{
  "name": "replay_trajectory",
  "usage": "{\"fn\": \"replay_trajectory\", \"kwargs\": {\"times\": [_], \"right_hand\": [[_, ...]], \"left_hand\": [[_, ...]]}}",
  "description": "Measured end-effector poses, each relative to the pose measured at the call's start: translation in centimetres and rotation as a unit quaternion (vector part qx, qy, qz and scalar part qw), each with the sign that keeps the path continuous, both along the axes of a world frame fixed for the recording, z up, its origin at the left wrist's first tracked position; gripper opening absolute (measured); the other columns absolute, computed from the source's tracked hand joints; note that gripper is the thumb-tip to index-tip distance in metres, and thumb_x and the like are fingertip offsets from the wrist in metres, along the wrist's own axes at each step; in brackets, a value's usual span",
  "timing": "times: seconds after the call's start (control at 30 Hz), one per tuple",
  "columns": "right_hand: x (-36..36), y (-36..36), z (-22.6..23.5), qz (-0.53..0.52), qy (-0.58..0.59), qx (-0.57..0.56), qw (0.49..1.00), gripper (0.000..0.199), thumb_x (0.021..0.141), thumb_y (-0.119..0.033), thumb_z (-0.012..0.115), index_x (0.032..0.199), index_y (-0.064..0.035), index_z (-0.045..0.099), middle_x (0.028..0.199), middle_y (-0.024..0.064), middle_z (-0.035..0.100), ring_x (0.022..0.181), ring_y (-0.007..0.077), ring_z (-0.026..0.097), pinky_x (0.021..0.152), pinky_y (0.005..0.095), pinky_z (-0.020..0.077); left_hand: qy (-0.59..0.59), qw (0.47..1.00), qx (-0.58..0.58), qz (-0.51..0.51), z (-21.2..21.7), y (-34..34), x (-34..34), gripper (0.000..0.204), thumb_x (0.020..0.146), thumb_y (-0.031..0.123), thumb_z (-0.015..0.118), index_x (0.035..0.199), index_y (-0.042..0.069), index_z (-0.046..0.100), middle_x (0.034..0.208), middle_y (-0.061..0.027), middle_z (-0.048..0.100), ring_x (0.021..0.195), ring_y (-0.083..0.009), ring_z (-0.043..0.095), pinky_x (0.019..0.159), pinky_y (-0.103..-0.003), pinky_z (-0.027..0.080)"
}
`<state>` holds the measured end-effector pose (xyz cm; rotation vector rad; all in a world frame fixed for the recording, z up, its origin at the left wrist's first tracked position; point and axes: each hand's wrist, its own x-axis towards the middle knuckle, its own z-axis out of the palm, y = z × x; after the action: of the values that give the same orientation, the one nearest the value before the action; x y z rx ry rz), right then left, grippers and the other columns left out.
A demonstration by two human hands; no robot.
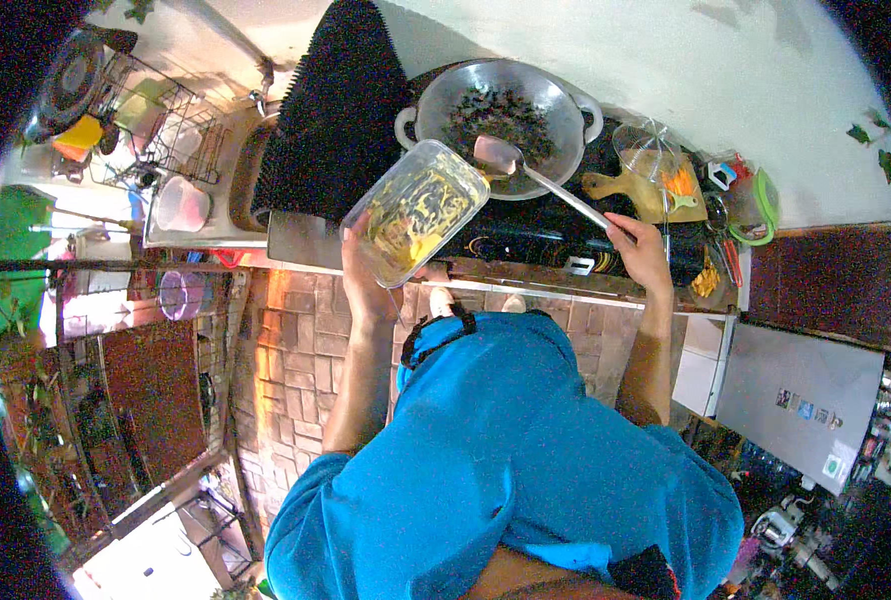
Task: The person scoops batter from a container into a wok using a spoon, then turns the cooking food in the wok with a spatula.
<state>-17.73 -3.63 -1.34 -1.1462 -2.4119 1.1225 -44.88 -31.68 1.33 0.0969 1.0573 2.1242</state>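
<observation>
Near the top centre of the frame a metal pan [507,122] with dark greens sits on the black stove [526,235]. The left hand [366,268] is wrapped around the lower end of a clear plastic container [421,208] of yellow strips, tilting its open side toward the pan, probably so the contents can slide out. The right hand [638,250] is closed around the handle of a spatula [536,175], whose blade rests inside the pan. A cutting board [646,190] lies at the right.

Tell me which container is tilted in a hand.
The clear rectangular container of yellow food, tilted in the left hand. The metal wok sits level on the stove; the right hand holds the spatula.
</observation>
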Motion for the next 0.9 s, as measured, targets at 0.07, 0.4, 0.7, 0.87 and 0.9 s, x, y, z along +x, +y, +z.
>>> {"fn": "replay_trajectory", "kwargs": {"times": [0.07,0.4,0.7,0.87,0.9], "right_hand": [[0.7,0.9,-0.4,0.008,-0.005,-0.010,1.000,0.028,0.088,-0.021,0.064,0.108,-0.0027,0.067,0.097,0.0165,0.069,0.090,0.0270,0.067,0.081,0.0345,0.0497],[1.5,5.2,-2.3,0.074,-0.042,-0.072,0.994,0.032,0.091,-0.032,0.057,0.097,-0.0026,0.069,0.070,0.0091,0.065,0.062,0.0175,0.060,0.061,0.0327,0.0472],[-1.2,6.4,-1.8,0.097,-0.070,-0.196,0.973,0.029,0.095,-0.031,0.052,0.100,-0.0068,0.066,0.059,-0.0031,0.051,0.045,0.0031,0.039,0.041,0.0198,0.0282],[-1.7,6.2,-2.4,0.054,-0.052,-0.249,0.966,0.029,0.095,-0.031,0.052,0.100,-0.0061,0.065,0.060,-0.0026,0.051,0.044,0.0030,0.038,0.039,0.0191,0.0266],[-1.8,6.2,-2.3,0.050,-0.050,-0.258,0.964,0.029,0.095,-0.031,0.052,0.100,-0.0059,0.065,0.060,-0.0024,0.051,0.044,0.0030,0.038,0.039,0.0190,0.0263]], "left_hand": [[0.014,0.999,-0.018,0.030,0.0,0.4,1.3,0.057,0.095,0.051,0.036,0.132,0.008,0.043,0.122,-0.0137,0.055,0.103,-0.0284,0.061,0.059,-0.037,0.061],[0.022,0.994,-0.064,0.088,-0.5,0.5,5.2,0.068,0.092,0.059,0.037,0.135,0.006,0.036,0.126,-0.0175,0.052,0.104,-0.0300,0.062,0.058,-0.037,0.061],[0.014,0.994,-0.040,0.105,-0.2,-0.2,6.0,0.064,0.094,0.056,0.035,0.134,0.007,0.038,0.123,-0.0161,0.054,0.104,-0.0285,0.062,0.055,-0.036,0.061],[0.011,0.991,-0.043,0.126,-0.2,-0.5,6.0,0.063,0.094,0.055,0.034,0.134,0.006,0.038,0.123,-0.0168,0.054,0.103,-0.0290,0.062,0.056,-0.036,0.062],[0.010,0.991,-0.041,0.129,-0.2,-0.6,6.0,0.063,0.094,0.054,0.034,0.135,0.006,0.037,0.123,-0.0170,0.054,0.103,-0.0292,0.062,0.056,-0.037,0.062]]}}
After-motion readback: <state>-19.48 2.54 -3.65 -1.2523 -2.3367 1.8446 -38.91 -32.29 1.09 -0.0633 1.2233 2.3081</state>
